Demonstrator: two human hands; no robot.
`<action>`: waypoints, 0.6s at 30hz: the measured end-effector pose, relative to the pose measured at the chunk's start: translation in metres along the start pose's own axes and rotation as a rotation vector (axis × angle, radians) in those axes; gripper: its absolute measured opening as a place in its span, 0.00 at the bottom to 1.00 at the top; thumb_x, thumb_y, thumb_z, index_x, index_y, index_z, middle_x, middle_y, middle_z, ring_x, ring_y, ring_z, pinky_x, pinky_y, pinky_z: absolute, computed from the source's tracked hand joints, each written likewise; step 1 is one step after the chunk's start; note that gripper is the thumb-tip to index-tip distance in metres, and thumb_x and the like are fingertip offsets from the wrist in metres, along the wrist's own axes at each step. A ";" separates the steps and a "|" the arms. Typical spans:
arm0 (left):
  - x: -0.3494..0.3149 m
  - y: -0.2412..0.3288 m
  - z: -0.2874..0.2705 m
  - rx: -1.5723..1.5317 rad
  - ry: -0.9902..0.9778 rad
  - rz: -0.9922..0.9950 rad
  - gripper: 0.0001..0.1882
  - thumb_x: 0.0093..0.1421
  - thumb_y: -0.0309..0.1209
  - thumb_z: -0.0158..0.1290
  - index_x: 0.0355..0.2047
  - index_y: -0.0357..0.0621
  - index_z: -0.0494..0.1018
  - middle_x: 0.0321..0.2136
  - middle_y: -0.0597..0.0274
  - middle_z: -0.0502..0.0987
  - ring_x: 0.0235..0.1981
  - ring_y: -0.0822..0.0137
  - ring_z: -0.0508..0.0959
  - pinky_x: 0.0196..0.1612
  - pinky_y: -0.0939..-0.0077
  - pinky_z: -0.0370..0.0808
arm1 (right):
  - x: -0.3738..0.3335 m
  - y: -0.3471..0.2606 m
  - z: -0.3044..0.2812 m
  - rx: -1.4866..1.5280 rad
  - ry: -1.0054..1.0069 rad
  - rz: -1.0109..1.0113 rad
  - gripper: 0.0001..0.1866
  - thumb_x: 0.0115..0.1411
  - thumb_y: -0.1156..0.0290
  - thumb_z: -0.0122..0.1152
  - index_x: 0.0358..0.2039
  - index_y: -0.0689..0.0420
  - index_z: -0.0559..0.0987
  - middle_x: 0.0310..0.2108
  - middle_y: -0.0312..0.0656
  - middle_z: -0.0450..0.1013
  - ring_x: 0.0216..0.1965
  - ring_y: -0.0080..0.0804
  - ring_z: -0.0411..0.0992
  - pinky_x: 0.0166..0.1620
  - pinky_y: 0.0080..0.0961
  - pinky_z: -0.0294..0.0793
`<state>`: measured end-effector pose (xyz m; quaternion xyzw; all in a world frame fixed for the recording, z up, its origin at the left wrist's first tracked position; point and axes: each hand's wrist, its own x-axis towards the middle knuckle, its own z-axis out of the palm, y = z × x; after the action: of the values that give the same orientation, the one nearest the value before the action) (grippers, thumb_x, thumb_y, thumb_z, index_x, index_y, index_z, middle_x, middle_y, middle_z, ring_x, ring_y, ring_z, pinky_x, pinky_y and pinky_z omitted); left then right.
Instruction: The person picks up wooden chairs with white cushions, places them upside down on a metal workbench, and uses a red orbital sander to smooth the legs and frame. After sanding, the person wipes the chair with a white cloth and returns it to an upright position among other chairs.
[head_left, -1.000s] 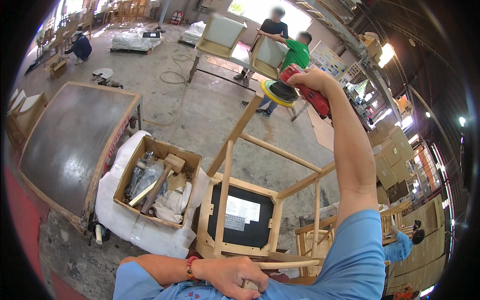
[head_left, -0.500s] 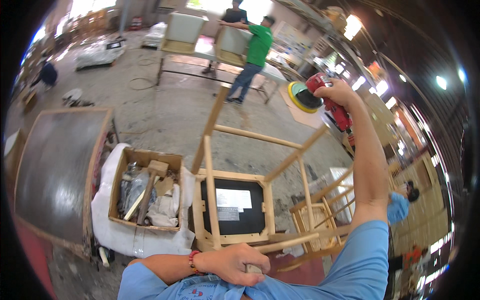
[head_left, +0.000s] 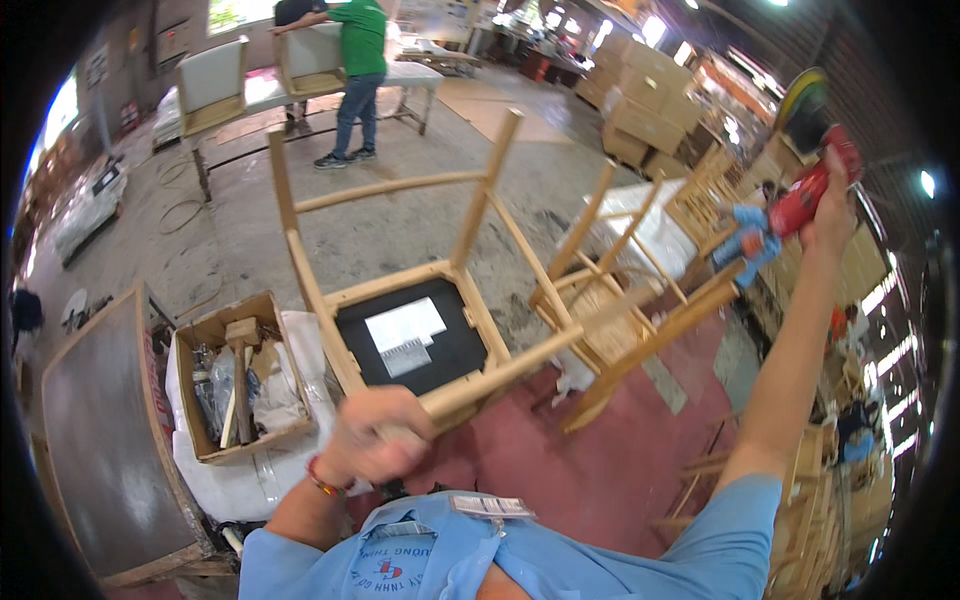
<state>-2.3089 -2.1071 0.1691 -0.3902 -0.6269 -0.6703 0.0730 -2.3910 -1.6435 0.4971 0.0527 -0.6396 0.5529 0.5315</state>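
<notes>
My right hand [head_left: 828, 212] is raised high at the right, closed around the red body of a power sander [head_left: 800, 200] with a round disc edged in yellow. The disc points up and away, touching nothing. Low in the middle, my left hand [head_left: 385, 435], a little blurred, grips what looks like the pale end of a leg of an upturned wooden chair [head_left: 345, 295]. Bare legs and rails of this chair stick up. A black seat underside [head_left: 450, 365] with white and grey labels shows within its frame.
A cardboard box [head_left: 205, 450] holding a wooden mallet [head_left: 240, 375] and bagged items sits on white padding at the left, beside a framed dark panel [head_left: 100, 420]. Another wooden chair [head_left: 610, 335] stands to the right. Two people work at a far bench; a person in blue [head_left: 745, 240] is beyond.
My view has swung to the right. The sander has gone further right and up in my right hand. My left hand appears farther left, still closed on the chair leg.
</notes>
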 end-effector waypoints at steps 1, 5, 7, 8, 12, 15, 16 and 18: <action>-0.002 0.000 0.000 -0.022 0.056 -0.019 0.13 0.54 0.39 0.56 0.25 0.40 0.75 0.21 0.59 0.76 0.23 0.64 0.77 0.28 0.73 0.72 | -0.001 -0.007 -0.014 0.059 0.173 -0.153 0.30 0.49 0.57 0.74 0.45 0.64 0.73 0.34 0.45 0.75 0.29 0.31 0.76 0.29 0.27 0.77; -0.009 0.008 0.008 0.028 0.277 -0.037 0.20 0.58 0.45 0.51 0.26 0.37 0.75 0.23 0.59 0.77 0.25 0.69 0.76 0.29 0.76 0.71 | -0.006 -0.022 -0.073 0.008 0.638 -0.601 0.38 0.45 0.59 0.77 0.49 0.69 0.69 0.38 0.50 0.75 0.37 0.34 0.78 0.36 0.31 0.80; -0.011 0.016 0.017 0.133 0.313 -0.066 0.19 0.60 0.44 0.49 0.29 0.37 0.75 0.25 0.60 0.77 0.28 0.69 0.76 0.34 0.76 0.71 | -0.016 -0.027 -0.119 -0.443 0.587 -0.682 0.34 0.49 0.61 0.75 0.49 0.66 0.70 0.37 0.47 0.75 0.36 0.32 0.77 0.36 0.28 0.80; -0.011 0.022 0.022 0.206 0.316 -0.066 0.18 0.61 0.42 0.48 0.30 0.37 0.75 0.26 0.61 0.77 0.31 0.70 0.76 0.36 0.75 0.71 | -0.021 -0.035 -0.144 -0.265 0.326 -0.408 0.31 0.51 0.62 0.74 0.49 0.65 0.70 0.36 0.46 0.75 0.35 0.30 0.77 0.35 0.27 0.79; -0.015 0.042 0.059 0.776 0.693 -0.076 0.10 0.59 0.30 0.52 0.38 0.39 0.76 0.35 0.58 0.78 0.39 0.62 0.77 0.45 0.71 0.71 | -0.078 -0.032 -0.181 0.153 -0.209 0.376 0.20 0.60 0.60 0.65 0.47 0.58 0.73 0.33 0.40 0.75 0.29 0.25 0.73 0.32 0.22 0.76; -0.027 0.058 0.106 0.913 0.673 0.169 0.16 0.51 0.20 0.56 0.42 0.39 0.74 0.42 0.53 0.75 0.43 0.53 0.76 0.49 0.64 0.72 | -0.163 -0.019 -0.152 0.290 -0.202 0.504 0.20 0.62 0.57 0.61 0.47 0.56 0.73 0.32 0.39 0.74 0.29 0.26 0.73 0.33 0.24 0.76; -0.033 0.062 0.131 0.725 0.639 0.152 0.17 0.50 0.21 0.57 0.42 0.39 0.73 0.43 0.52 0.75 0.43 0.55 0.76 0.48 0.63 0.73 | -0.198 -0.016 -0.136 0.386 -0.240 0.542 0.20 0.62 0.56 0.60 0.48 0.56 0.73 0.33 0.39 0.74 0.29 0.27 0.73 0.33 0.24 0.76; -0.043 0.073 0.167 0.374 0.277 -0.015 0.23 0.56 0.30 0.60 0.51 0.36 0.69 0.42 0.52 0.76 0.42 0.60 0.77 0.48 0.68 0.73 | -0.255 -0.017 -0.100 0.504 -0.300 0.683 0.20 0.63 0.55 0.58 0.47 0.56 0.73 0.33 0.40 0.74 0.29 0.28 0.73 0.33 0.25 0.77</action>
<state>-2.1649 -1.9883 0.1845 -0.2696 -0.7271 -0.5901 0.2245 -2.2080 -1.7064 0.3020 0.0460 -0.5355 0.8215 0.1904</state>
